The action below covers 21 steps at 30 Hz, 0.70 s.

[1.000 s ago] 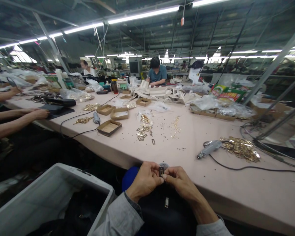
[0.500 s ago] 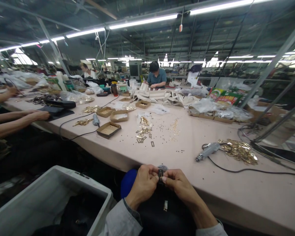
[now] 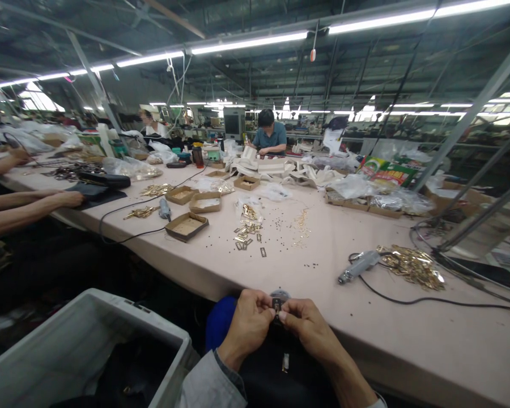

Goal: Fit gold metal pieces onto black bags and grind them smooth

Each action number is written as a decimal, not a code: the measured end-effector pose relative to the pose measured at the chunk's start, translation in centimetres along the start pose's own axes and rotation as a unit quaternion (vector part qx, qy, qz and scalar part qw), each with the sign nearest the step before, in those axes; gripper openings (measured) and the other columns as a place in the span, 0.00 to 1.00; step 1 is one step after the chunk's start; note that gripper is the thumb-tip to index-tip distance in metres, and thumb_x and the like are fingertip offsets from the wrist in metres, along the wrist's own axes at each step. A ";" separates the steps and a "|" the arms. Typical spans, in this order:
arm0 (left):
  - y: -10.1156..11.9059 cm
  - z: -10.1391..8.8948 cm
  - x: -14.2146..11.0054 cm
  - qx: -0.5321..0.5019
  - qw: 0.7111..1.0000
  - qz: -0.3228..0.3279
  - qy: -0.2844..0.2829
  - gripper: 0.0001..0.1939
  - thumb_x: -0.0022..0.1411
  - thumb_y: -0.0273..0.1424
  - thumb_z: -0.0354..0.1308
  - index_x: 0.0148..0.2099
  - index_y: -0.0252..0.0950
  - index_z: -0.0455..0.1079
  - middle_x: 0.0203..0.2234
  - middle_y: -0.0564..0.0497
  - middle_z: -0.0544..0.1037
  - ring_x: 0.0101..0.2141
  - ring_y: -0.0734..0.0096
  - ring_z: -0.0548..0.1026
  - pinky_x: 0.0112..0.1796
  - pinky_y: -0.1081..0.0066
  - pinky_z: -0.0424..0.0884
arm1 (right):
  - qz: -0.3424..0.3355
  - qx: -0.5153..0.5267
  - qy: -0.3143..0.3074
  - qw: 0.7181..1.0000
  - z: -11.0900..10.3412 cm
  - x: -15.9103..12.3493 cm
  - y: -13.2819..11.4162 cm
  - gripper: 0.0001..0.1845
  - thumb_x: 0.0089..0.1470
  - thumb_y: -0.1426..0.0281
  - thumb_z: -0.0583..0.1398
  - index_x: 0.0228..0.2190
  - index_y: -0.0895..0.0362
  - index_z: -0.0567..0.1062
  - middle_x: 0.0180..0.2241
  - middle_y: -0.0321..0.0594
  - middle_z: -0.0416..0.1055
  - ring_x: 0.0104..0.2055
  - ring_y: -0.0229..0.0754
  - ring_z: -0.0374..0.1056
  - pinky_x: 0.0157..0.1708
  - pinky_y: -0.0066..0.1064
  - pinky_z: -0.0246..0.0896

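Note:
My left hand (image 3: 250,318) and my right hand (image 3: 308,324) meet at the table's front edge, thumbs and fingertips pinched on a small rectangular metal fitting (image 3: 276,306). The fitting has a dark frame and seems to lie against a black piece, partly hidden by my fingers. Below my hands, black material (image 3: 261,368) covers my lap, with a shiny gold metal clasp (image 3: 285,362) on it. Loose rectangular frames (image 3: 263,252) and gold parts (image 3: 249,229) are scattered on the table ahead.
A corded grey electric screwdriver (image 3: 358,266) lies at right beside a heap of gold parts (image 3: 412,267). Cardboard trays (image 3: 187,227) stand left of centre. A grey bin (image 3: 89,300) is at lower left. Co-workers sit at left, their forearms (image 3: 29,208) on the table, and across.
The view has shifted slightly. Both hands stay pinched on the fitting, with only small finger movements.

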<state>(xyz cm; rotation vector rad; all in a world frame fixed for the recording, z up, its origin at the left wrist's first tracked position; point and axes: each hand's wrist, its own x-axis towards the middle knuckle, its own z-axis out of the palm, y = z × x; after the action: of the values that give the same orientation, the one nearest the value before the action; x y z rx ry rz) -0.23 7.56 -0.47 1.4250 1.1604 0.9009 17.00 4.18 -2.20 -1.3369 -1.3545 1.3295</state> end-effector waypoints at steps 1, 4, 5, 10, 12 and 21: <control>-0.1 0.1 0.0 0.001 1.000 -0.004 0.001 0.05 0.47 0.23 0.58 0.29 0.31 0.76 0.21 0.50 0.75 0.24 0.72 0.70 0.26 0.74 0.62 | -0.001 -0.011 0.006 1.000 0.0 0.0 0.0 0.17 0.57 0.59 0.62 0.24 0.58 0.70 0.20 0.32 0.59 0.24 0.35 0.52 0.25 0.30 0.44; 0.0 0.2 -0.2 -0.005 1.000 -0.007 0.003 0.06 0.47 0.24 0.58 0.29 0.30 0.76 0.21 0.50 0.75 0.25 0.71 0.70 0.26 0.74 0.62 | -0.019 -0.050 0.034 0.998 0.1 0.1 -0.5 0.23 0.63 0.54 0.57 0.23 0.58 0.69 0.19 0.32 0.59 0.22 0.35 0.52 0.24 0.30 0.44; 0.0 0.3 -0.2 -0.009 1.000 -0.005 0.003 0.06 0.48 0.24 0.58 0.29 0.30 0.76 0.21 0.50 0.76 0.25 0.71 0.71 0.27 0.74 0.63 | -0.028 -0.061 0.042 0.997 0.2 0.1 -0.7 0.24 0.63 0.54 0.56 0.22 0.57 0.68 0.19 0.32 0.58 0.23 0.36 0.52 0.24 0.30 0.45; 0.3 0.3 -0.2 0.007 1.000 0.002 0.001 0.08 0.54 0.30 0.58 0.25 0.32 0.75 0.18 0.52 0.72 0.21 0.74 0.67 0.24 0.74 0.60 | -0.052 -0.072 0.046 0.995 0.5 -0.1 -1.3 0.22 0.63 0.56 0.56 0.23 0.56 0.65 0.22 0.31 0.55 0.25 0.37 0.51 0.26 0.30 0.47; 0.4 0.3 -0.1 0.037 0.999 0.004 0.008 0.12 0.56 0.31 0.56 0.24 0.32 0.74 0.16 0.53 0.71 0.20 0.74 0.66 0.24 0.74 0.58 | -0.056 -0.074 0.050 0.994 0.7 -0.2 -1.1 0.22 0.64 0.56 0.55 0.23 0.55 0.64 0.23 0.31 0.55 0.27 0.37 0.52 0.27 0.30 0.47; 0.7 0.8 -0.5 0.038 0.999 0.005 0.018 0.09 0.55 0.29 0.57 0.27 0.31 0.75 0.19 0.51 0.73 0.22 0.73 0.67 0.24 0.74 0.59 | -0.050 -0.077 0.077 0.993 0.9 -0.2 -1.2 0.21 0.62 0.57 0.55 0.22 0.55 0.62 0.22 0.31 0.54 0.26 0.37 0.51 0.27 0.30 0.47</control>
<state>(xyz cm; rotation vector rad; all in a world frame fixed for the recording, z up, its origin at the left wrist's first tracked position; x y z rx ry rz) 0.52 6.93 0.08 1.4831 1.2260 0.9003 15.98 4.02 -1.11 -1.4237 -1.4203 1.0495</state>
